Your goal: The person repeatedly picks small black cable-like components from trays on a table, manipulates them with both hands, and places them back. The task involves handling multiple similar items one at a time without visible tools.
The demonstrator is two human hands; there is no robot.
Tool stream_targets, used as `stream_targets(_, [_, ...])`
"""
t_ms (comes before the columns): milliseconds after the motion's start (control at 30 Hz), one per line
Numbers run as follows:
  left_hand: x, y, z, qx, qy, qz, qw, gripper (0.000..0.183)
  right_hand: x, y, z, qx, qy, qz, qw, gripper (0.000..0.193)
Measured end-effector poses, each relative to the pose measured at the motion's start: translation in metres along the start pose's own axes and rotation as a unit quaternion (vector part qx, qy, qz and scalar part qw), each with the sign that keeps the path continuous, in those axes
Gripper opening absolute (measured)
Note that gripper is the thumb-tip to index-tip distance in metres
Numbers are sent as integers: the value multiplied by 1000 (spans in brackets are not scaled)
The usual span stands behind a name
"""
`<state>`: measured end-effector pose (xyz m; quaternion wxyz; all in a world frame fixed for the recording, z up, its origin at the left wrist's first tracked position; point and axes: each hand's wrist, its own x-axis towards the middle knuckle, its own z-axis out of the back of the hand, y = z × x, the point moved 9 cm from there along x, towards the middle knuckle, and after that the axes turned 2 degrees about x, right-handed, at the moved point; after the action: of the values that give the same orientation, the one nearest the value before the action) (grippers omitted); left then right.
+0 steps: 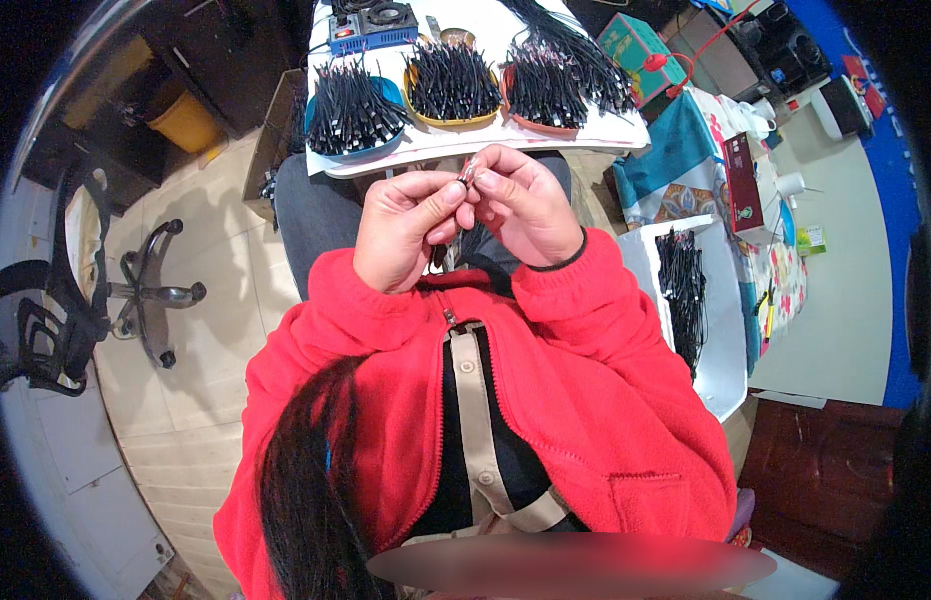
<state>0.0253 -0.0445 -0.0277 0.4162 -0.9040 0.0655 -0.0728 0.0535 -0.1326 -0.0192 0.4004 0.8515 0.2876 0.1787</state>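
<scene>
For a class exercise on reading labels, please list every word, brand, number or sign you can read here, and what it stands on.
None can be read clearly enough to quote.
Dark red box: small pale marks, too small to read.
Green-and-yellow card: marks too small and blurred to read.
Green box: patterned, no lettering readable.
Held black cable: no lettering can be made out.

Small piece (468,174) mostly covered by left hand (407,225) and right hand (533,207); shape too small to make out. Black cable bundle (580,62) runs off the top edge. Chair (167,294) partly lost in dark rim, far left. Blurred patch (575,566) at bottom hides some of red jacket (605,430).
</scene>
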Motion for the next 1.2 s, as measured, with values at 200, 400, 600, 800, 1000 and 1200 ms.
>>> stream_targets(200, [-1, 0, 1, 28, -10, -9, 1000, 14, -9, 20, 0, -186, -52, 43, 980, 13])
stream_targets(400, [-1, 2, -3, 69, 5, -6, 998, 14, -12, 32, -4, -198, -65, 91, 974, 14])
stream_targets(600, [-4, 5, -1, 77, 1, 14, 997, 15, -9, 19, -6, -107, -27, 15, 994, 19])
stream_targets(800, [-5, 2, -4, 84, 19, 6, 996, 13, -7, 4, -3, -60, 17, -48, 997, 19])
stream_targets(1000, [-8, 2, -6, 138, 20, 13, 990, 13, -8, -1, 5, -57, 7, -68, 996, 18])
stream_targets(1200, [-7, 7, -5, 118, 10, 27, 993, 14, -10, -10, 5, -53, 9, -97, 994, 23])
